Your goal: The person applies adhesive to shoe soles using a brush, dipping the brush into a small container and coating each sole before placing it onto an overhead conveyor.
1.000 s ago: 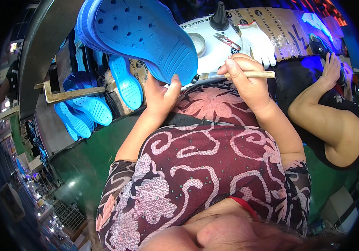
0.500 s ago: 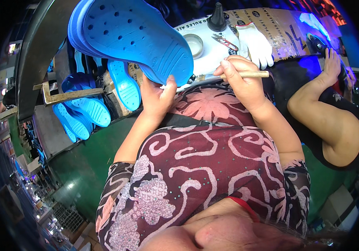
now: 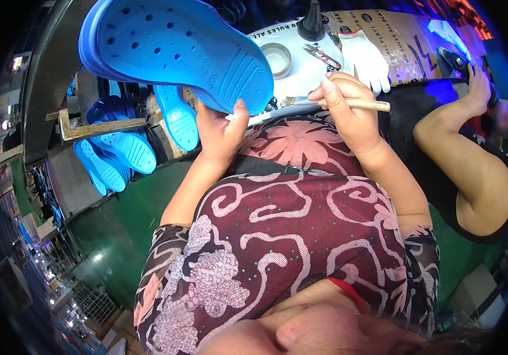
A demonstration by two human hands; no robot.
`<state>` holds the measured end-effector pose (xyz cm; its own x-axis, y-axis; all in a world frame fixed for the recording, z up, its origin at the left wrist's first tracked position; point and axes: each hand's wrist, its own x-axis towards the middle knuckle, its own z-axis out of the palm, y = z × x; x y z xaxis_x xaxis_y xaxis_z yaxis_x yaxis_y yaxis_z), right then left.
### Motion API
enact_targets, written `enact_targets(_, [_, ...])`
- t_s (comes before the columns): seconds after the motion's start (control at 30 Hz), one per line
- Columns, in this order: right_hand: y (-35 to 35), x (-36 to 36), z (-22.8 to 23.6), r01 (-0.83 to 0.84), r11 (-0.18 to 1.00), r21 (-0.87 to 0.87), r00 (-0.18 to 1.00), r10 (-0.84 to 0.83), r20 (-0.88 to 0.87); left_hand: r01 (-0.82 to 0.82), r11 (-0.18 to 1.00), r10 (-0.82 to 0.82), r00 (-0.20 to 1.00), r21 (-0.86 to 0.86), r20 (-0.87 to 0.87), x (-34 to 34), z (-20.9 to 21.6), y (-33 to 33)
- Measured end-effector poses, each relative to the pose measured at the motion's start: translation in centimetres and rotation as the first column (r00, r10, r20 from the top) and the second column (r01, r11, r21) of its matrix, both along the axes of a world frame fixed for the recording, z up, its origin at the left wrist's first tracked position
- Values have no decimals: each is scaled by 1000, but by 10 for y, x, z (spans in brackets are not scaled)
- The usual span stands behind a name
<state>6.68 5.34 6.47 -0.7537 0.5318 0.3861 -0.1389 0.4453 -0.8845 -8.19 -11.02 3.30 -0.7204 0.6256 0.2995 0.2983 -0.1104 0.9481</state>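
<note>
My left hand (image 3: 221, 133) is closed on the toe end of a stack of blue shoe soles (image 3: 177, 53), thumb on the top face and fingers beneath. The top sole has several round holes and a ribbed patch. To its right, my right hand (image 3: 351, 112) pinches a brush (image 3: 373, 105) by its pale wooden handle. The bristle end points left toward the sole's tip, just apart from it. Beyond the hands, a round dish (image 3: 290, 61) stands on a white surface, beside red-handled thread snips (image 3: 323, 56).
A black cone-shaped bottle (image 3: 312, 25) and a white glove (image 3: 365, 62) lie past the snips, near printed cardboard (image 3: 399, 44). At the left, more blue soles (image 3: 129, 151) hang by a metal bracket (image 3: 103, 130). A co-worker's bent arm (image 3: 473, 154) is at the right.
The stack of soles has shifted slightly left. My right hand has moved a little right with the brush, and its bristle end shows more clearly.
</note>
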Motion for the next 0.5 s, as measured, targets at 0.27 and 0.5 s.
enact_targets(0.27, [-2, -3, -2, -5, 991, 134, 999, 11, -38, 59, 998, -59, 998, -36, -3, -1, -5, -6])
enact_targets(0.5, [-5, -9, 1, -35, 973, 228, 995, 55, -81, 85, 996, -83, 983, 8, -162, -3, -9, -6])
